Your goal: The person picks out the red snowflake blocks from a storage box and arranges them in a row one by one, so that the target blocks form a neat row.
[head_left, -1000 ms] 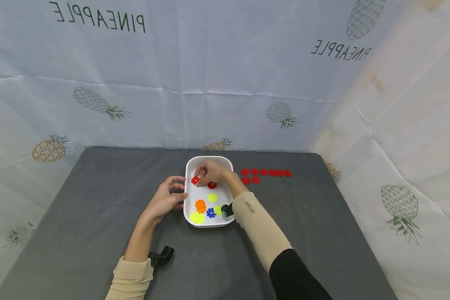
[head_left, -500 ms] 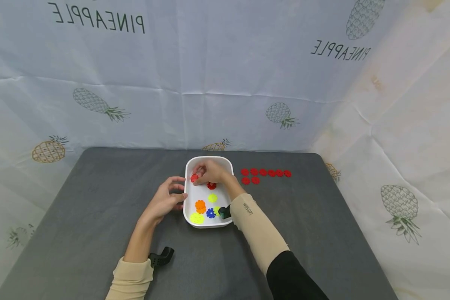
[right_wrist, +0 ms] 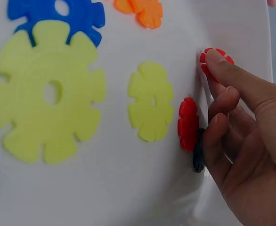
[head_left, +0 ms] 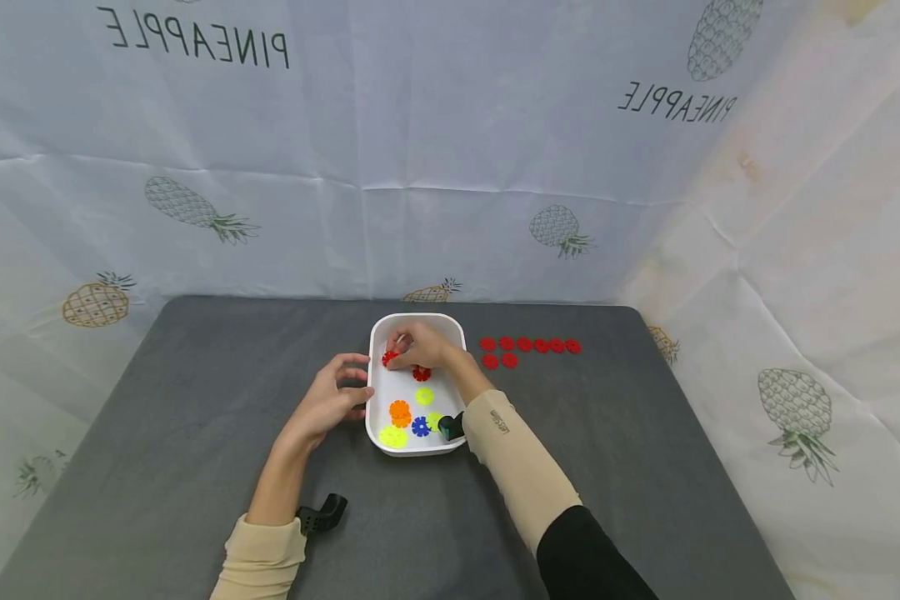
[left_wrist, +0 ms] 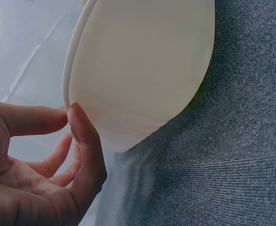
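Observation:
My right hand [head_left: 423, 343] reaches into the far part of a white plastic tray [head_left: 456, 433]. Its thumb and fingers pinch a red notched building disc [right_wrist: 205, 59] near the tray wall, as the right wrist view shows. Close to those fingers lie another red disc [right_wrist: 188, 125] and a dark one [right_wrist: 198, 157], partly covered by the hand. My left hand [head_left: 328, 400] is at the tray's left side. In the left wrist view its thumb and a finger pinch the tray rim, with the other fingers curved below.
Nearer in the tray lie yellow discs [head_left: 393, 437], orange discs [head_left: 400, 409] and a blue disc [head_left: 420, 427]. Right of the tray, several red discs [head_left: 523, 344] form two rows on the dark grey table [head_left: 615, 433]. A pineapple-print curtain [head_left: 450, 133] hangs behind.
My right hand shifts slightly within the tray's far part, still holding the red disc. The left hand stays at the rim, and the rows of red discs look the same.

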Tool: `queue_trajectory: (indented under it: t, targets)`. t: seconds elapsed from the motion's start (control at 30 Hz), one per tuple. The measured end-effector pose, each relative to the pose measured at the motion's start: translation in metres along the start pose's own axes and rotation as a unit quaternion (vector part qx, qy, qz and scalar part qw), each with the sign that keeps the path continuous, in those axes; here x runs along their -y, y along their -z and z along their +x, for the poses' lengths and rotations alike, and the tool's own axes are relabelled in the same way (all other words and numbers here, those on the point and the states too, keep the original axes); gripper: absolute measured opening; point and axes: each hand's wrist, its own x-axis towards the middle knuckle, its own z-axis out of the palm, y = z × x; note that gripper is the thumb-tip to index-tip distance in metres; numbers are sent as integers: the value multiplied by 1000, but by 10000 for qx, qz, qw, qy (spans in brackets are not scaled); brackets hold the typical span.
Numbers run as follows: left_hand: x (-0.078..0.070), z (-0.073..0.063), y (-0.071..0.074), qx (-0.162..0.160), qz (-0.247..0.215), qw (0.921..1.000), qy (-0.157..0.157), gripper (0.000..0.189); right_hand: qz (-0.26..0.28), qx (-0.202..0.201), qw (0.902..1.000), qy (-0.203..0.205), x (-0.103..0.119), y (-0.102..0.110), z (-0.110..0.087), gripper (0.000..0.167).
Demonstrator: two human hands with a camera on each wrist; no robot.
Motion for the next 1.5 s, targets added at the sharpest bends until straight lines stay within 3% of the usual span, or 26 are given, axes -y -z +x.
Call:
queue_trajectory:
  t: [0.27, 0.57, 0.73, 0.93, 1.1, 1.5]
  targets:
    - [-1, 0, -1, -13, -5, 10000, 50, 60, 348, -30, 9994, 79, 5, 15, -6, 21]
    - [1, 3, 0, -61, 44, 9999, 90, 58, 276, -402, 9968, 636, 12, 53, -25, 18]
    - [1, 3, 0, -55, 36, 10000, 52, 58, 398, -596, 9956, 603, 3, 74, -36, 15]
    - [1, 2, 0, -46, 54, 10000, 55, 58, 658, -821, 9939, 323, -21, 101, -58, 18]
    - [1, 2, 0, -87, 89, 9999, 91, 58, 568, -1028, 9931, 22, -51, 119, -81, 19]
    - [1, 3, -1, -85, 104, 9999, 97, 58, 153, -890, 9940, -614, -115, 135, -125, 26]
